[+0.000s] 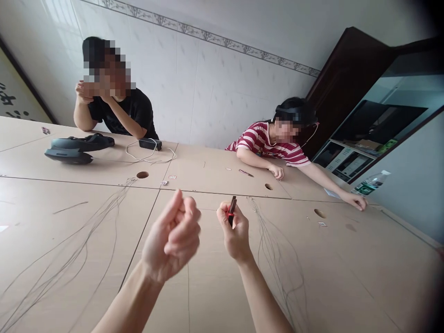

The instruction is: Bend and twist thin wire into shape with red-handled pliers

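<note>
My left hand (175, 236) is raised above the table with the fingers curled in and the thumb pressed against them. Whatever it may hold is hidden by the fingers. A thin dark line, a wire or a seam, runs below it. To its right, my right hand (236, 229) is closed around a small black-and-red tool (232, 210), its two dark prongs pointing up; its exact kind is unclear. Bundles of thin grey wires lie on the table, one wire bundle (92, 224) to the left and another wire bundle (274, 245) beside my right forearm.
Across the pale wooden table (215, 173) sit a person in black (138, 108) and a person in a striped shirt (260, 138), whose arm reaches right. A headset (76, 148), a black box (150, 144) with white cable, round holes, a pen (246, 173) and a bottle (371, 183) are there.
</note>
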Demonstrator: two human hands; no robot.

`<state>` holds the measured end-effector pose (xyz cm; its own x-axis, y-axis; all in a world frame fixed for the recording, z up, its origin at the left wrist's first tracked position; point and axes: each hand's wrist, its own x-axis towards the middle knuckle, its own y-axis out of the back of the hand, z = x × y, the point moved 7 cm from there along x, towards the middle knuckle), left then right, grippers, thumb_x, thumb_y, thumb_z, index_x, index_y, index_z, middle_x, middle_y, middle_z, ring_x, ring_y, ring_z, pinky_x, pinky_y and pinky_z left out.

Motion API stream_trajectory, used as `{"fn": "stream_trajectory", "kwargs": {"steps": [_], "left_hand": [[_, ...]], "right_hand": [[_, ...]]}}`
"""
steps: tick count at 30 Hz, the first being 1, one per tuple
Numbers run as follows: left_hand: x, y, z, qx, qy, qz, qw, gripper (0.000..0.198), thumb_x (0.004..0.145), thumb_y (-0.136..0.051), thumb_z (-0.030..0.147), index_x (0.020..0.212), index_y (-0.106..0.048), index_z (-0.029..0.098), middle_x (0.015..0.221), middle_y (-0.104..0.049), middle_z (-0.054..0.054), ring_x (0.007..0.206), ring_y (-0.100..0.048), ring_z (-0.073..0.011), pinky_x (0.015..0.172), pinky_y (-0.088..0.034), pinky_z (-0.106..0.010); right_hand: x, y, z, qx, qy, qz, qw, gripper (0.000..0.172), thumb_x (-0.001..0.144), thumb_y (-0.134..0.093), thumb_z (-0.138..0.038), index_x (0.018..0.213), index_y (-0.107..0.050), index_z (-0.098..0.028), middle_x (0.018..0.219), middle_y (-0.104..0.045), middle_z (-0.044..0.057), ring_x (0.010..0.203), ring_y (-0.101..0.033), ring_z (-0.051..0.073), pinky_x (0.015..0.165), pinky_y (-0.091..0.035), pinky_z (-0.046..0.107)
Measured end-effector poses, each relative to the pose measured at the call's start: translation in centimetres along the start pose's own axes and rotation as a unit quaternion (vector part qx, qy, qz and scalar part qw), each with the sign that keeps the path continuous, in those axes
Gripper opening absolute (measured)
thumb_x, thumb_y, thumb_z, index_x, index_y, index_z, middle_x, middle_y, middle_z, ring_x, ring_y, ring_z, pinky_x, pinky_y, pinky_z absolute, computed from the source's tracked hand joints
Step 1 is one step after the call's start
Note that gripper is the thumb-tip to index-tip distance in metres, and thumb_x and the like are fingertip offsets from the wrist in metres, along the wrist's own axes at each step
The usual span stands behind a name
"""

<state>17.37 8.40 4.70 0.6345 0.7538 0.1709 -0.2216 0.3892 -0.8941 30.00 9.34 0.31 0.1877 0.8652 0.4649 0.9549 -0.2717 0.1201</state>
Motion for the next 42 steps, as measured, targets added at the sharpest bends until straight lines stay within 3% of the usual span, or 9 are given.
{"fn": "stream_trajectory", "kwargs": {"steps": [3,6,9,13,16,19,23,36,42], "left_hand": [[0.6,2.1,3.7,-0.037,-0.163,0.146,0.975,0.052,0.104,-0.020,0.030,0.087,-0.067,0.015,0.052,-0.052,0.004,0.034,-0.044,-0.0014,0.034,-0.036,-0.006],[0.5,4.5,5.7,-0.001,-0.262,0.260,0.929,0.053,0.104,-0.017,0.030,0.097,-0.067,0.013,0.081,-0.070,-0.006,0.074,-0.069,-0.0067,0.070,-0.055,-0.012],[0.9,5.6,6.2,0.109,-0.307,0.263,0.908,0.048,0.103,-0.026,0.039,0.103,-0.067,0.015,0.116,-0.069,-0.011,0.113,-0.064,-0.0170,0.102,-0.048,-0.030],[1.6,6.2,5.3,0.242,-0.300,0.237,0.892,0.047,0.097,-0.039,0.050,0.104,-0.067,0.014,0.120,-0.069,-0.014,0.118,-0.061,-0.0239,0.108,-0.041,-0.041],[1.9,6.1,4.4,0.346,-0.248,0.237,0.873,0.048,0.095,-0.042,0.053,0.100,-0.068,0.012,0.110,-0.072,-0.015,0.109,-0.064,-0.0245,0.098,-0.047,-0.038],[2.3,5.7,3.0,0.478,-0.128,0.203,0.845,0.048,0.094,-0.043,0.054,0.091,-0.067,0.012,0.084,-0.074,-0.010,0.075,-0.066,-0.0186,0.072,-0.051,-0.031],[2.2,5.5,0.3,0.565,0.073,0.099,0.816,0.052,0.096,-0.035,0.055,0.078,-0.062,0.014,0.054,-0.062,-0.001,0.040,-0.033,-0.0075,0.047,-0.029,-0.024],[0.5,4.0,-6.0,0.338,0.301,-0.147,0.880,0.056,0.096,-0.037,0.055,0.069,-0.061,0.012,0.039,-0.050,0.002,0.027,-0.016,-0.0041,0.033,-0.012,-0.023],[-1.2,1.4,-5.4,0.204,0.312,-0.230,0.899,0.050,0.092,-0.046,0.052,0.072,-0.067,0.011,0.040,-0.056,-0.003,0.021,-0.014,-0.0033,0.026,-0.008,-0.021]], "right_hand": [[0.1,-0.1,-0.2,-0.003,0.007,0.009,1.000,0.018,0.094,-0.051,-0.035,0.081,-0.048,-0.022,0.076,-0.043,-0.001,0.066,-0.041,0.013,0.064,-0.038,0.027],[0.1,-0.4,-0.5,0.000,0.016,0.007,1.000,0.019,0.093,-0.051,-0.034,0.080,-0.047,-0.022,0.075,-0.042,-0.002,0.066,-0.040,0.013,0.064,-0.037,0.027],[0.1,-0.7,-1.0,0.004,0.026,0.000,1.000,0.018,0.094,-0.051,-0.032,0.079,-0.047,-0.022,0.075,-0.042,-0.002,0.066,-0.041,0.013,0.064,-0.038,0.027],[0.1,-1.1,-2.0,0.001,0.048,-0.016,0.999,0.014,0.093,-0.052,-0.028,0.081,-0.049,-0.022,0.080,-0.047,0.000,0.069,-0.045,0.013,0.066,-0.039,0.027],[0.1,-1.3,-2.7,-0.005,0.065,-0.030,0.997,0.014,0.093,-0.052,-0.026,0.081,-0.049,-0.022,0.082,-0.048,0.000,0.069,-0.045,0.013,0.065,-0.039,0.027],[0.2,-1.1,-3.1,-0.014,0.079,-0.032,0.996,0.014,0.093,-0.052,-0.025,0.081,-0.049,-0.022,0.082,-0.048,0.000,0.068,-0.045,0.013,0.064,-0.039,0.027],[0.4,-0.2,-3.0,-0.013,0.085,-0.021,0.996,0.015,0.094,-0.051,-0.024,0.080,-0.048,-0.022,0.078,-0.046,-0.002,0.066,-0.043,0.012,0.063,-0.038,0.026],[1.1,1.4,-0.8,-0.011,0.039,0.044,0.998,0.016,0.093,-0.053,-0.031,0.081,-0.050,-0.021,0.074,-0.045,-0.003,0.064,-0.042,0.012,0.063,-0.039,0.025],[0.9,0.5,-0.5,0.009,0.025,0.027,0.999,0.016,0.094,-0.053,-0.031,0.082,-0.050,-0.022,0.071,-0.043,-0.004,0.061,-0.038,0.011,0.059,-0.037,0.024]]}}
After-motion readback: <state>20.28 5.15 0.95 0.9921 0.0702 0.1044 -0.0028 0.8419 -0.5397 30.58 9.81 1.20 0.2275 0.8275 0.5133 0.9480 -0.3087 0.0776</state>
